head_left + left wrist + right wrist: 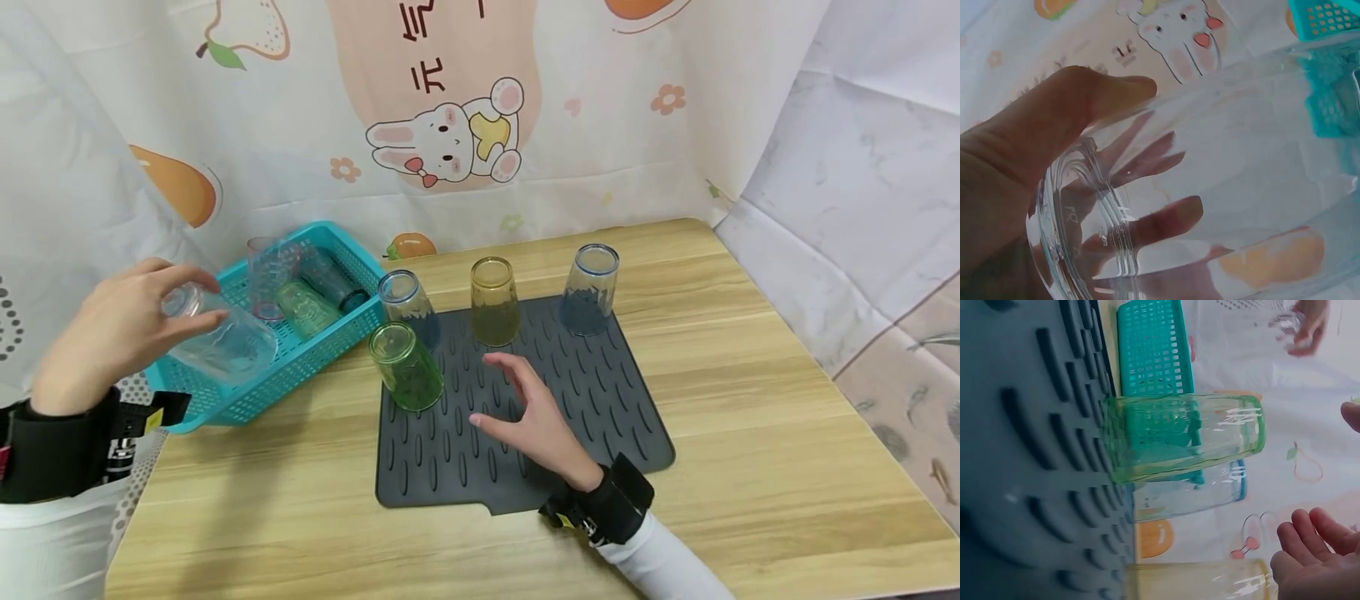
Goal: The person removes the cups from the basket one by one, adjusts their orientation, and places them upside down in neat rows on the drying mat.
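My left hand (120, 325) grips a clear glass (236, 346) near its thick base, holding it tilted over the turquoise basket (300, 367). In the left wrist view the fingers show through the glass wall. Over the dark drying mat (480, 433) hovers my right hand (543, 417), its thumb and fingers apart and nothing between them. Glasses stand upside down on the mat: a green glass (408, 371) nearest the right hand's left side, a bluish glass (411, 312) behind it, an amber glass (495, 304), and another bluish glass (588, 292) at the far right corner.
Inside the basket are a pinkish glass (266, 279), a green glass (307, 310) lying down and a dark blue glass (333, 282). A printed curtain (585, 167) hangs behind the wooden table (765, 433). The basket's right end sits close to the mat's back left corner.
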Available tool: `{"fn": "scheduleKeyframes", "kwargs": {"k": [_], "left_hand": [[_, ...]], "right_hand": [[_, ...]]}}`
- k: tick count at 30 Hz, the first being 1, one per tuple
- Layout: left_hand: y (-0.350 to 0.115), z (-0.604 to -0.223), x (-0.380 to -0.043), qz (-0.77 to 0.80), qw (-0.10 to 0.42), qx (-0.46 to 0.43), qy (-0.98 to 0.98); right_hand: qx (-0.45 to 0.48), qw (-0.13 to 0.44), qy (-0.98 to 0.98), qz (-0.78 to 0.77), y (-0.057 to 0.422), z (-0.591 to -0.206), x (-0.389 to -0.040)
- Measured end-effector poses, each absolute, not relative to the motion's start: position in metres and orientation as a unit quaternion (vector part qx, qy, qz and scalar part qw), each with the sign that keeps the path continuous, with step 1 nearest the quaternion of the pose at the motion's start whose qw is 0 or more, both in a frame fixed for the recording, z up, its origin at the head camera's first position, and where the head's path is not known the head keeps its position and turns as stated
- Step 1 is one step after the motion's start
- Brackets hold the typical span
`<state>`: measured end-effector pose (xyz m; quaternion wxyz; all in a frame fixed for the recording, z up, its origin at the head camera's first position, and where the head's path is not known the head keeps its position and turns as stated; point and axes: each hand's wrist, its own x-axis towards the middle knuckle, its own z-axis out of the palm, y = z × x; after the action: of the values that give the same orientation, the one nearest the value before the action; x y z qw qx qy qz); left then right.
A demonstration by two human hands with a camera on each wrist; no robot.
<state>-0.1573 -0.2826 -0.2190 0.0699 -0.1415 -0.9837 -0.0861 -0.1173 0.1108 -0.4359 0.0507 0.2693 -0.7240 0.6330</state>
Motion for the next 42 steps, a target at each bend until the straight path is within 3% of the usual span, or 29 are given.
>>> {"fn": "scheduleKeyframes", "kwargs": {"k": [2,8,9,18,30,42], "left_hand": [[-0.274,-0.215,-0.155,-0.08,0.08,-0.155,-0.981],[-0.248,-0.206,-0.15,-0.07,0.133,-0.217,-0.965],[-0.243,-0.205,-0.149,-0.074,0.14,-0.224,-0.962],[-0.204,-0.2,-0.136,-0.091,0.183,-0.28,-0.938],[-0.158,-0.202,-0.126,-0.126,0.178,-0.352,-0.91],[-0.116,-0.215,-0.123,-0.151,0.137,-0.379,-0.903]], "right_hand": [[0.281,0.054,-0.718,0.634,0.108,-0.437,-0.125],[0.293,0.059,-0.751,0.589,0.1,-0.4,-0.133],[0.29,0.056,-0.759,0.58,0.099,-0.38,-0.128],[0.326,0.065,-0.758,0.561,0.078,-0.341,-0.138],[0.361,0.05,-0.768,0.527,0.051,-0.322,-0.143],[0.358,0.038,-0.757,0.545,0.046,-0.328,-0.142]]}}
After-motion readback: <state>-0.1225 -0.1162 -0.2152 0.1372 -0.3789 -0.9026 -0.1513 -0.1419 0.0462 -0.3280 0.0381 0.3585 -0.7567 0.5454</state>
